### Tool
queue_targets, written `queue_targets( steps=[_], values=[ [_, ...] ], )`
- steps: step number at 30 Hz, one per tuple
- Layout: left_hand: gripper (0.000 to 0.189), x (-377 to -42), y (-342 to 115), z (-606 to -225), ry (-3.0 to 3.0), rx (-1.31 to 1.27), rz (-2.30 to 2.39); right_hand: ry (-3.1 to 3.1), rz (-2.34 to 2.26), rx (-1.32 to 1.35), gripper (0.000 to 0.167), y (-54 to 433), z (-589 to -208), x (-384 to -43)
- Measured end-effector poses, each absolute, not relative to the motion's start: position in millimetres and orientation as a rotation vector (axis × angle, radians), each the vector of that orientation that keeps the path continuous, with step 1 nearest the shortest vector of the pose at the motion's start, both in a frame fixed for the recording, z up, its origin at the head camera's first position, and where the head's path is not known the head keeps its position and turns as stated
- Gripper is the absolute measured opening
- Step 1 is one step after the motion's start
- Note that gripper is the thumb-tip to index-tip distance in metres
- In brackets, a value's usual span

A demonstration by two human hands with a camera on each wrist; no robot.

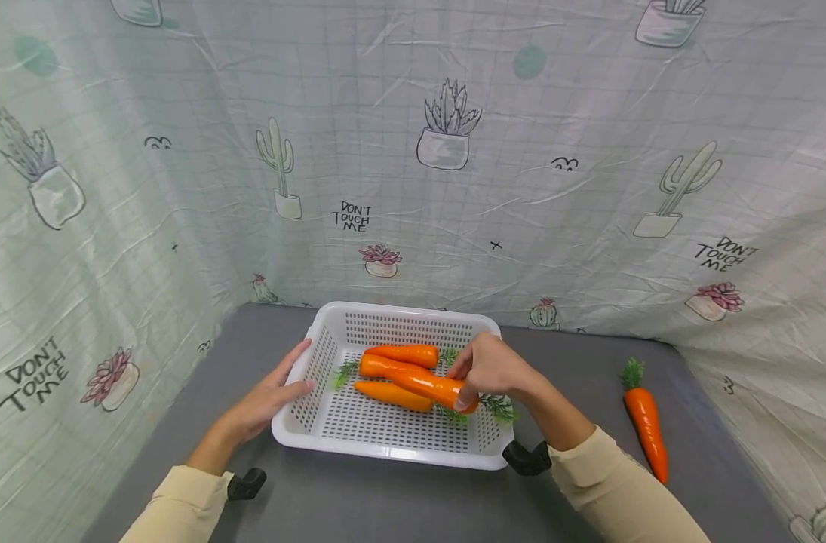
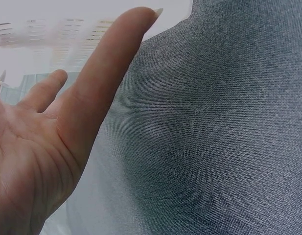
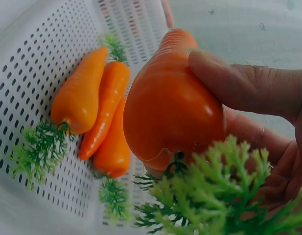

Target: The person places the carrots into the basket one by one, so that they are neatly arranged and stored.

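Note:
A white perforated plastic basket [image 1: 358, 449] holds several artificial carrots with green tops. My right hand [image 1: 497, 366] pinches one carrot [image 1: 416, 379] near its leafy end, thumb on one side and fingers on the other. In the right wrist view this held carrot [image 3: 170, 107] is close up, over the basket. Beside it lie a lighter orange carrot [image 3: 80, 95] and two more carrots, one of them [image 3: 109, 105] in the middle. My left hand [image 1: 266, 396] rests at the basket's left side, its thumb [image 2: 104, 73] and fingers extended.
Another carrot [image 1: 646, 426] with a green top lies on the grey tabletop [image 1: 358, 498], right of the basket. A pale curtain [image 1: 413, 226] printed with potted cacti hangs behind the table and along both sides.

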State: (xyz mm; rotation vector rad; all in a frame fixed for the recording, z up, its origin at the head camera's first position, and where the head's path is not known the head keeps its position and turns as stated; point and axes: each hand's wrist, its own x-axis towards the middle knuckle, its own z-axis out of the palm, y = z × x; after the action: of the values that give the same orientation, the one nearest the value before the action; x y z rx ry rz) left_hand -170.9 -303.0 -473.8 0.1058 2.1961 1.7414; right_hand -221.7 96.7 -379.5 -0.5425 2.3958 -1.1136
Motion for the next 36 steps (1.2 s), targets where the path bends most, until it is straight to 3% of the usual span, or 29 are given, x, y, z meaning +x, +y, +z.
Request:
queue_targets(
  steps=[36],
  values=[
    [0.086,-169.9,-303.1,-471.2,2.175,0.09,1.756,2.432,-0.896,-0.63,0.032,42.9,-404.9,-242.0]
  ],
)
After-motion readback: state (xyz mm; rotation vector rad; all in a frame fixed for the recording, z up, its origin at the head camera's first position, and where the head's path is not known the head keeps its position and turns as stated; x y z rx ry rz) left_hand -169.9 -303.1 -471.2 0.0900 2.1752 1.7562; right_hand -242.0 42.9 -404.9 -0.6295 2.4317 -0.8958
